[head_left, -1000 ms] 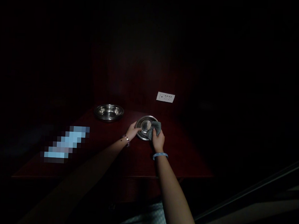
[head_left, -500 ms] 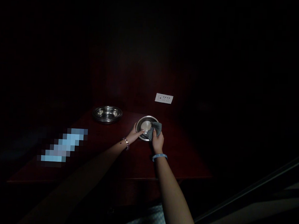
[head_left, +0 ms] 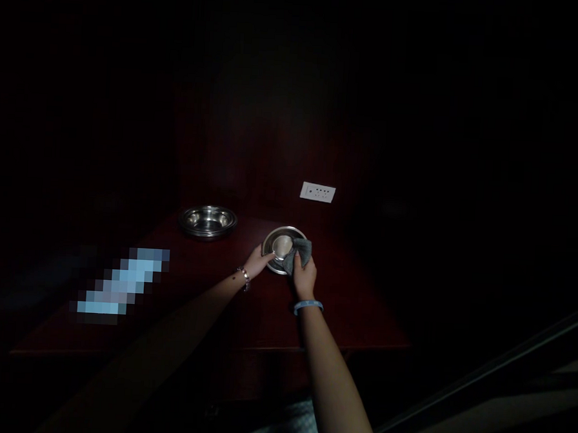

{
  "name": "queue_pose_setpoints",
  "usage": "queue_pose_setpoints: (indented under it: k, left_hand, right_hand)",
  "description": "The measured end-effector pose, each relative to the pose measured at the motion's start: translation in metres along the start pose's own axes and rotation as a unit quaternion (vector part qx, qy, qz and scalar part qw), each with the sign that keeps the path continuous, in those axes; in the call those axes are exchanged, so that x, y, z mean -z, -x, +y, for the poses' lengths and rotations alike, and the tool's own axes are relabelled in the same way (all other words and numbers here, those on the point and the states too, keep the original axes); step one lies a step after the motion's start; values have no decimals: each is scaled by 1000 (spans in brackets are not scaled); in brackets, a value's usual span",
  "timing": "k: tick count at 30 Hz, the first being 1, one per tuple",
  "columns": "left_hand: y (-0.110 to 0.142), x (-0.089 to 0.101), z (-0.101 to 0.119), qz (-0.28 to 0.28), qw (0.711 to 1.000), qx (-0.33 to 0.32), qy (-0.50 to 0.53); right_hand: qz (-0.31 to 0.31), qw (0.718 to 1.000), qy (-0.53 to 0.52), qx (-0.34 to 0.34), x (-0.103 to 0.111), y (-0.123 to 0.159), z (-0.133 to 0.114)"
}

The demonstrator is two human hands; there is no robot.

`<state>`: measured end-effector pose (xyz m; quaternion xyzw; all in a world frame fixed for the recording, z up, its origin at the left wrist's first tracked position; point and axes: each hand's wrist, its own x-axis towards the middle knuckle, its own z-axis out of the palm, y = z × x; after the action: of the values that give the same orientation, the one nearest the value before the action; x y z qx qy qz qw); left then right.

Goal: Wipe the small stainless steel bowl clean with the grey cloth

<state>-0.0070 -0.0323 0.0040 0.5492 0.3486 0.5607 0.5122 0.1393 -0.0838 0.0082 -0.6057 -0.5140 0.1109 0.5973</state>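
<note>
A shiny steel bowl [head_left: 282, 245] is tilted towards me above the dark red table. My left hand [head_left: 257, 263] grips its left rim, thumb over the edge on the inside and fingers hidden behind. In my right hand [head_left: 306, 277] is a bunched grey cloth [head_left: 300, 252], pressed against the bowl's right inner side and rim. The right thumb lies on the cloth; the other fingers are mostly hidden. Left of the hands, a small stack of steel bowls [head_left: 208, 221] rests on the table.
The dark red table [head_left: 264, 318] ends in a front edge close to me. A blurred-out bluish patch [head_left: 125, 282] lies on its left side. A white socket plate [head_left: 318, 192] is on the wall behind. The surroundings are very dark.
Very little differs. The cloth has shifted and folded slightly against the bowl, and the left thumb has moved a little towards the rim. Both hands keep their hold.
</note>
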Motion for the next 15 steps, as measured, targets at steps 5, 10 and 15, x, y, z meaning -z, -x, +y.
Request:
queue_pose_setpoints:
  k: [5,10,15]
  left_hand:
    - [1,-1,0,5,1000,-13,4]
    - [2,-2,0,1,1000,-6,-13]
    - [5,-3,-1,-12,999,-30,-21]
  right_hand:
    - [-1,1000,-12,2,0,0,0]
    - [1,1000,-14,-8,1,0,0]
    - [3,1000,-10,-22,0,-2,3]
